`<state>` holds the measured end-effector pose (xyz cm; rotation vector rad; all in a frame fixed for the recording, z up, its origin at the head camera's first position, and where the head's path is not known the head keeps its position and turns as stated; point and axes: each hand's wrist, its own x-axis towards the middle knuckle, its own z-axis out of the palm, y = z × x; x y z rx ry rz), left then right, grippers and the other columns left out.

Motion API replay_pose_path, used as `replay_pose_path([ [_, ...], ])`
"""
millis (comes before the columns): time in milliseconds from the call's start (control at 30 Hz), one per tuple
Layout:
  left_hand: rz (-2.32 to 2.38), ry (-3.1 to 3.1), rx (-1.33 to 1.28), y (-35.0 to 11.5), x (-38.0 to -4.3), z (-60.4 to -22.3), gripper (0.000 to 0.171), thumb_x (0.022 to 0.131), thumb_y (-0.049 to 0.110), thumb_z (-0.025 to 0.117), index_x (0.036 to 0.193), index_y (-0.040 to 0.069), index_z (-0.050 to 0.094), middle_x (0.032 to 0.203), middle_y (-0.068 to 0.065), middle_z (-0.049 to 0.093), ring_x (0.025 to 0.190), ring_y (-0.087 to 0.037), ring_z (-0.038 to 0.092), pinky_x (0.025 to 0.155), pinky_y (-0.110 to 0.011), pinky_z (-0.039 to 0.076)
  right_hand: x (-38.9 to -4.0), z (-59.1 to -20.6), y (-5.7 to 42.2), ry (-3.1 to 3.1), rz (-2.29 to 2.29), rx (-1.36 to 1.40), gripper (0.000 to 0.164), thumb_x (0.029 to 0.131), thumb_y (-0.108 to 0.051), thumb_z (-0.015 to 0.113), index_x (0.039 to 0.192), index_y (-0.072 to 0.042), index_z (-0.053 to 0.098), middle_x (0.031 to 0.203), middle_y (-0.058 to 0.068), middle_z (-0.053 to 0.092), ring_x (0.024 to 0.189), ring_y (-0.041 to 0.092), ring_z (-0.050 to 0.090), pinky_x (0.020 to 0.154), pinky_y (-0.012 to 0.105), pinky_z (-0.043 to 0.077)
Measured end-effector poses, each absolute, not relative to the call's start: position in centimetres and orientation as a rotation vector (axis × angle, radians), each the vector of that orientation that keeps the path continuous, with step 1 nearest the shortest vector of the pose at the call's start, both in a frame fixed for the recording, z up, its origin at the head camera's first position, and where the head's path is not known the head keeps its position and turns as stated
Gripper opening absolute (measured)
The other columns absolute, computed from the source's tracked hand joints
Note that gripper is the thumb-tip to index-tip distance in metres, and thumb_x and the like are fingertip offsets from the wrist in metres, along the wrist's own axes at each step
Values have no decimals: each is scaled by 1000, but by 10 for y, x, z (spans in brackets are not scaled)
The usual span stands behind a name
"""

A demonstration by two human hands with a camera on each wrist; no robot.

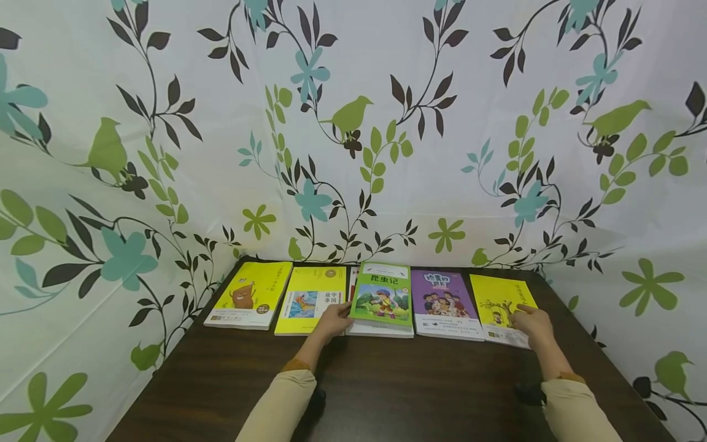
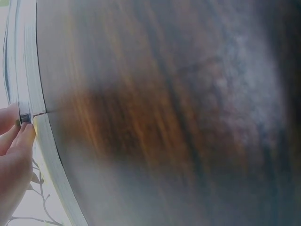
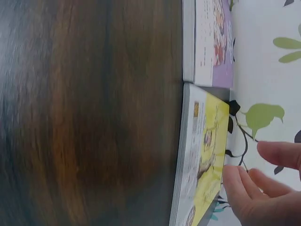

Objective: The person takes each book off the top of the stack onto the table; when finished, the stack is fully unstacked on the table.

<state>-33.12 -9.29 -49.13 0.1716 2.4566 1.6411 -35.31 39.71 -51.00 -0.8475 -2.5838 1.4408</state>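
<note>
A green book (image 1: 381,294) with a cartoon child on its cover lies on top of another book, whose white lower edge (image 1: 381,332) and a strip of red show beneath. My left hand (image 1: 334,321) grips the green book at its left edge; in the left wrist view the left hand (image 2: 16,155) has thumb and fingertips together at the book's side. Over the yellow book (image 1: 499,307) at the right is my right hand (image 1: 533,325). In the right wrist view that right hand (image 3: 263,183) keeps thumb and fingers apart, holding nothing, near the yellow book (image 3: 211,155).
Along the back of the dark wooden table (image 1: 420,393) lie a yellow book (image 1: 251,294) at the far left, another yellow book (image 1: 312,301) beside it, and a purple book (image 1: 444,304). Patterned cloth (image 1: 353,202) with leaves and birds hangs right behind and at both sides.
</note>
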Motion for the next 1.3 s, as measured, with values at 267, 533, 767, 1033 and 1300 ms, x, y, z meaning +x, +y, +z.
replay_pose_path([
  [267, 1624, 2469, 152, -93, -333, -491, 55, 94, 2, 57, 145, -6, 39, 145, -24, 46, 136, -35, 45, 109, -45, 40, -320, -457, 336, -2540, 1761, -640, 72, 95, -9, 56, 154, 2, 17, 154, 34, 24, 136, 46, 39, 97, 42, 51],
  [533, 1636, 2455, 152, -93, -331, -491, 54, 94, 0, 56, 145, -7, 39, 145, -25, 46, 136, -36, 44, 109, -45, 41, -317, -457, 308, -2496, 1997, -462, 72, 99, -11, 55, 156, -2, 12, 153, 35, 24, 139, 46, 35, 106, 44, 41],
  [767, 1636, 2461, 186, -94, -333, -492, 54, 94, 0, 57, 145, -8, 39, 145, -25, 46, 136, -36, 44, 109, -44, 41, -320, -460, 284, -2441, 2118, -364, 69, 97, -6, 57, 155, 0, 19, 153, 33, 26, 136, 44, 41, 102, 39, 47],
  [1033, 1659, 2449, 229, -97, -333, -490, 55, 93, -1, 57, 144, -10, 38, 145, -27, 45, 135, -38, 44, 106, -45, 44, -321, -465, 257, -2405, 2167, -267, 62, 96, -3, 57, 150, 8, 28, 151, 33, 31, 131, 38, 49, 100, 36, 49],
  [1300, 1669, 2444, 229, -97, -332, -491, 54, 94, -1, 57, 144, -9, 39, 146, -26, 44, 136, -37, 44, 105, -44, 45, -324, -473, 233, -2416, 2178, -256, 54, 96, -5, 60, 144, 10, 39, 147, 30, 40, 120, 27, 60, 99, 33, 49],
])
